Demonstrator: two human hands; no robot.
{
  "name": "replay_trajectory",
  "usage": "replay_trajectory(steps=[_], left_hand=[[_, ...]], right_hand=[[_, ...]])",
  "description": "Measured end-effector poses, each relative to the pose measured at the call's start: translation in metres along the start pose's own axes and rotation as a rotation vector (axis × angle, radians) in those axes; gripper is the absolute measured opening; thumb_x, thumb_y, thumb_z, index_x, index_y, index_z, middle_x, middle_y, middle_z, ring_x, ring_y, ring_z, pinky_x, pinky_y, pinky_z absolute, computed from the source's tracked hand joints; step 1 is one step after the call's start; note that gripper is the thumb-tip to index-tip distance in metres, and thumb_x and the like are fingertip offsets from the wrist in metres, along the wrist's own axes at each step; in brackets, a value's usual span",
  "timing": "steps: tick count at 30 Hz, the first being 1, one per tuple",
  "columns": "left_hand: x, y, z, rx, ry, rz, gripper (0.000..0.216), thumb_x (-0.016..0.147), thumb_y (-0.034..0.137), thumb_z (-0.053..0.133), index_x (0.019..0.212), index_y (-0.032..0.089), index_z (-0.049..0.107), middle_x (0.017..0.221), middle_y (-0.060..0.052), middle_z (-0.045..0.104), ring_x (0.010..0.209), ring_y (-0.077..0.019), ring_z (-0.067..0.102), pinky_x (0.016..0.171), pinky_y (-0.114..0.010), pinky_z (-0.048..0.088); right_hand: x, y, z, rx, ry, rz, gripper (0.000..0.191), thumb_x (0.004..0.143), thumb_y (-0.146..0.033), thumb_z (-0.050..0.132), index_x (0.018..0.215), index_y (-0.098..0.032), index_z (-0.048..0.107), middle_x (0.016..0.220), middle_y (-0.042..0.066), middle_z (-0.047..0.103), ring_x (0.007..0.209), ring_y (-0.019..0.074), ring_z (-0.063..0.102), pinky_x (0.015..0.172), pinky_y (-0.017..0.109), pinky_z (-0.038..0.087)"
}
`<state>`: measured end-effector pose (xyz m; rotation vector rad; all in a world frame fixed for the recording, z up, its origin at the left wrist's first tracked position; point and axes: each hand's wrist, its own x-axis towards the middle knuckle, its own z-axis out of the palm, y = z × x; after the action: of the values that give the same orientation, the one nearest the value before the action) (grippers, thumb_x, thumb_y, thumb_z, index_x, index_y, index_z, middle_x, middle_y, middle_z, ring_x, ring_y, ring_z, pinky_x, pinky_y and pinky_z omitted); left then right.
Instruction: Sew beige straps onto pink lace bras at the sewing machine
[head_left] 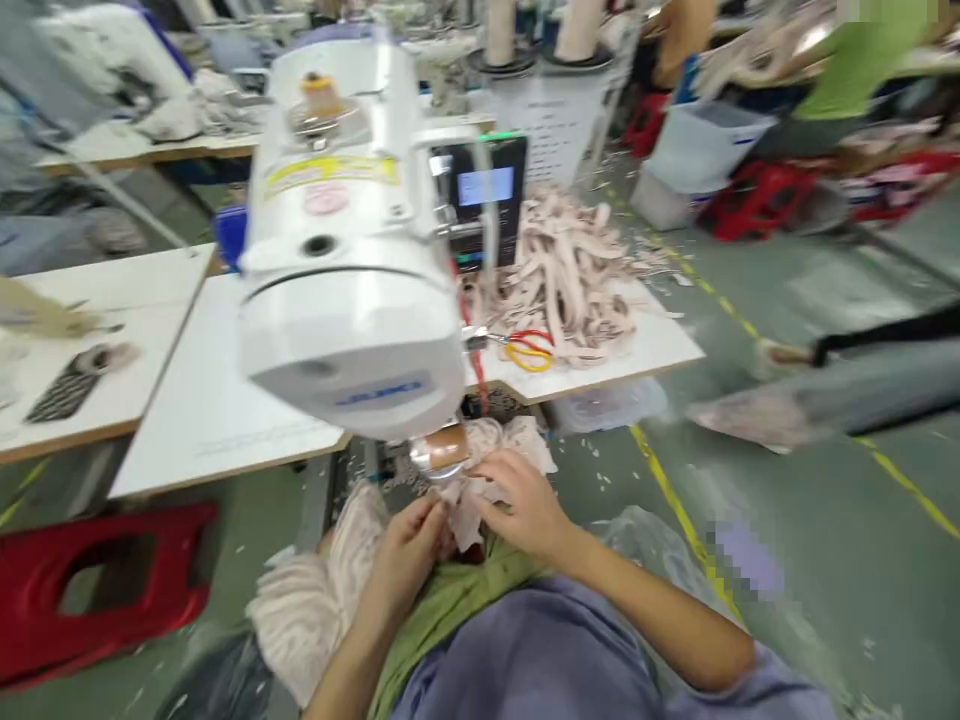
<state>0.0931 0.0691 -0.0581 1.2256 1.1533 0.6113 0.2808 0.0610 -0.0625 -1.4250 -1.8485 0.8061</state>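
Note:
Just below the head of a white sewing machine (352,340), my left hand (409,545) pinches the edge of a pale pink fabric piece (466,522) between thumb and fingers. My right hand (525,505) grips the same fabric from the other side, its fingers bent over the cloth close to the needle area. The needle itself is hidden behind the machine head and a shiny round metal part (439,452). More pale fabric (330,600) hangs in a gathered bundle left of my lap, beside my left forearm.
On the white table stand a control screen (486,188) and a heap of pale fabric strips (570,270). Red-and-yellow-handled scissors (531,350) lie near its front edge. A red plastic stool (105,580) is at lower left. Someone's legs (847,380) show in the right aisle.

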Motion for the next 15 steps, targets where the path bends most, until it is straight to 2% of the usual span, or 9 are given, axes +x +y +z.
replay_trajectory(steps=[3, 6, 11, 15], left_hand=[[-0.012, 0.021, -0.002, 0.060, 0.077, 0.029, 0.036, 0.094, 0.044, 0.046, 0.072, 0.020, 0.062, 0.061, 0.001, 0.054, 0.059, -0.0153, 0.052, 0.059, -0.026, 0.044], [-0.020, 0.037, 0.000, 0.100, 0.132, 0.037, 0.034, 0.093, 0.040, 0.045, 0.072, 0.020, 0.063, 0.062, 0.002, 0.054, 0.059, -0.0154, 0.053, 0.058, -0.025, 0.043], [-0.016, 0.034, 0.003, 0.129, 0.184, 0.042, 0.032, 0.088, 0.040, 0.045, 0.068, 0.019, 0.061, 0.061, 0.001, 0.056, 0.060, -0.0150, 0.053, 0.057, -0.025, 0.042], [-0.008, 0.031, 0.003, 0.124, 0.200, 0.018, 0.033, 0.082, 0.046, 0.049, 0.067, 0.019, 0.060, 0.059, 0.000, 0.058, 0.056, -0.0151, 0.052, 0.054, -0.025, 0.041]], right_hand=[[0.003, -0.007, 0.006, 0.041, -0.030, -0.009, 0.027, 0.093, -0.042, 0.060, 0.111, -0.025, 0.068, 0.106, 0.008, 0.067, 0.101, 0.0267, 0.063, 0.086, 0.043, 0.053], [0.005, -0.017, 0.009, 0.038, -0.033, 0.012, 0.024, 0.093, -0.037, 0.061, 0.109, -0.021, 0.069, 0.102, 0.008, 0.068, 0.095, 0.0236, 0.065, 0.081, 0.038, 0.054], [0.009, -0.023, 0.010, 0.017, 0.051, -0.042, 0.017, 0.094, -0.032, 0.058, 0.098, -0.021, 0.070, 0.095, 0.007, 0.069, 0.087, 0.0198, 0.066, 0.076, 0.032, 0.054], [0.007, -0.024, 0.017, -0.025, 0.131, -0.165, 0.021, 0.096, -0.030, 0.053, 0.089, -0.021, 0.071, 0.086, 0.008, 0.073, 0.082, 0.0203, 0.068, 0.073, 0.033, 0.054]])
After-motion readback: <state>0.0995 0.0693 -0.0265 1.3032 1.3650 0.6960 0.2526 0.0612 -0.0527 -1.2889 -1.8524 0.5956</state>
